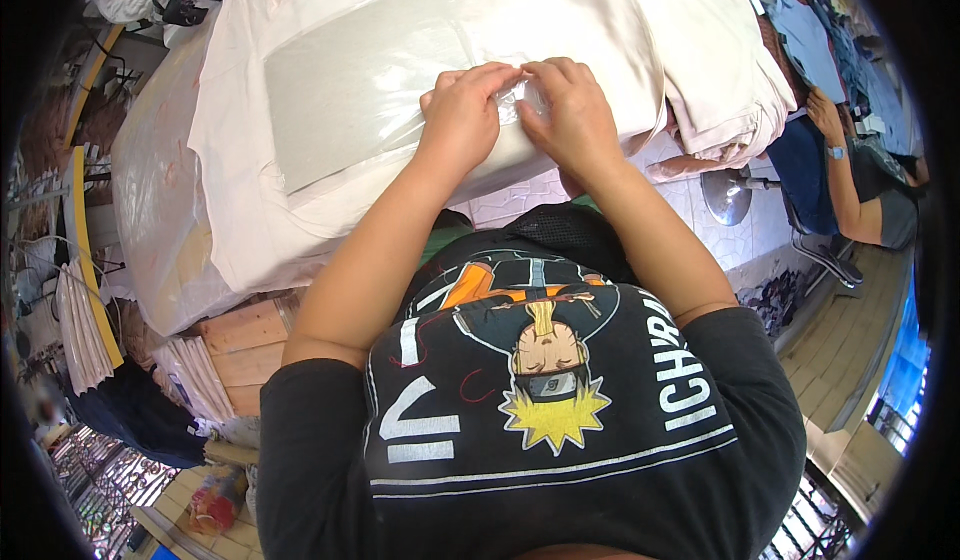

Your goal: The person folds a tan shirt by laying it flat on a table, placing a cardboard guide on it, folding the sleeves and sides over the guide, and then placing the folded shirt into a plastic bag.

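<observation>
A cream-pink garment [235, 150] lies spread over a padded table. On it rests a flat grey sheet [340, 90] with glossy clear plastic over it. My left hand [465, 115] and my right hand [575, 115] meet at the near edge of the cloth, thumbs and fingers bent inward. Between them a crumpled bit of clear plastic film [522, 93] is pinched. Whether this film joins the plastic over the grey sheet is hard to make out.
To the right lies a pile of similar pale garments [720, 90]. Beyond it another person's arm [850, 175] reaches toward blue cloth. A metal lamp-like disc [727, 197] stands beside the table. Clear plastic [165, 190] covers the table's left end, near a wooden crate [245, 335].
</observation>
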The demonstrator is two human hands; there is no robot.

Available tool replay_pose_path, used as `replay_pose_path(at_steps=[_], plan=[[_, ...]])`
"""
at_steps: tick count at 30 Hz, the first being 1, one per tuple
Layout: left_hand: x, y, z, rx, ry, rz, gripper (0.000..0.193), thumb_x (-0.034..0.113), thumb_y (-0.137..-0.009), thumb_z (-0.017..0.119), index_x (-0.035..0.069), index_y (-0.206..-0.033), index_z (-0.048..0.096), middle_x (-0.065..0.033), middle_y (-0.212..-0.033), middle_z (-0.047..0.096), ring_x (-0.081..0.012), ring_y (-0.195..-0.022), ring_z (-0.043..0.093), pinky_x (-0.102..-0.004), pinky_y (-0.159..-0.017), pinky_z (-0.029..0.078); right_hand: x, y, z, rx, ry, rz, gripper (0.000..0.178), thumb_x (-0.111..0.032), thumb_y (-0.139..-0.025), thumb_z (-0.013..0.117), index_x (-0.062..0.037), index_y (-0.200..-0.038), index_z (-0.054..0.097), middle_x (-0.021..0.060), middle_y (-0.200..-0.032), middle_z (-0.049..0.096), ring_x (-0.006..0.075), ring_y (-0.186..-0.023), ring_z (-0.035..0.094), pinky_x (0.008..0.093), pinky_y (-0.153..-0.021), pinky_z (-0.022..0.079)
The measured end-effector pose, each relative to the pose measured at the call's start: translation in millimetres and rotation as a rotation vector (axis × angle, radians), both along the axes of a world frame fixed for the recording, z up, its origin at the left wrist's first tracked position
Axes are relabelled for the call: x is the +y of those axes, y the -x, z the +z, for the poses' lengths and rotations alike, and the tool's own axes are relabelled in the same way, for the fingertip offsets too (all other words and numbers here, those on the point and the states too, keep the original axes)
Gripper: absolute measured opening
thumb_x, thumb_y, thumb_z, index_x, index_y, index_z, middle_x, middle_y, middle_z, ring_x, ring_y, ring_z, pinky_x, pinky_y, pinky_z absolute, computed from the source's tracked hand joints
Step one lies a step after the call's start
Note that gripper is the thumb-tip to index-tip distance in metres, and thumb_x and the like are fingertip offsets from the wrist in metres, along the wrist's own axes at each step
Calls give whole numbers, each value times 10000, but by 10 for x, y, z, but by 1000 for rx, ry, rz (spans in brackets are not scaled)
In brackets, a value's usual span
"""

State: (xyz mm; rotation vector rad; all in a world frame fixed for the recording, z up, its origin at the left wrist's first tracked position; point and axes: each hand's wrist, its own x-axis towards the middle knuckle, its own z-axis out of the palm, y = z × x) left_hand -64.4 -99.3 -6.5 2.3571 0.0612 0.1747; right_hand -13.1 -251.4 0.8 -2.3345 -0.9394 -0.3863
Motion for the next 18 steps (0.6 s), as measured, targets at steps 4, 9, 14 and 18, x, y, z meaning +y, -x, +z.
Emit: replay_pose_path(at_steps=[4, 9, 14, 18], plan=[[14, -8, 29, 40, 154, -5, 412, 172, -830, 577, 195, -1240, 553, -17, -1282, 535, -271, -1160, 460, -412, -990, 328, -60, -80, 3, 107, 19, -58, 326, -195, -689, 710, -36, -959, 620, 134, -946, 581, 304, -908, 559, 385, -775, 471], [-84, 141, 96, -63, -259, -22, 592, 349, -734, 699, 162, -1266, 519, -42, -1304, 493, -279, -1186, 427, -450, -987, 312, -123, -134, 83, 136, 17, -256, 279, -220, -718, 694, -20, -900, 629, 137, -911, 605, 317, -879, 589, 381, -742, 483], [-136, 167, 116, -116, -237, 10, 602, 320, -723, 716, 161, -1265, 509, -39, -1310, 468, -276, -1202, 405, -458, -982, 303, -110, -243, 211, 499, 96, -143, 252, -259, -762, 663, -14, -816, 638, 92, -725, 646, 262, -678, 626, 343, -631, 479], [-32, 249, 201, -315, -392, 87, 469, 196, -766, 677, 118, -1212, 553, -71, -1261, 521, -267, -1142, 484, -410, -928, 382, -44, -368, 487, 991, -392, 104, 167, -258, -815, 677, -96, -837, 646, -10, -759, 639, 49, -666, 573, 201, -584, 372]])
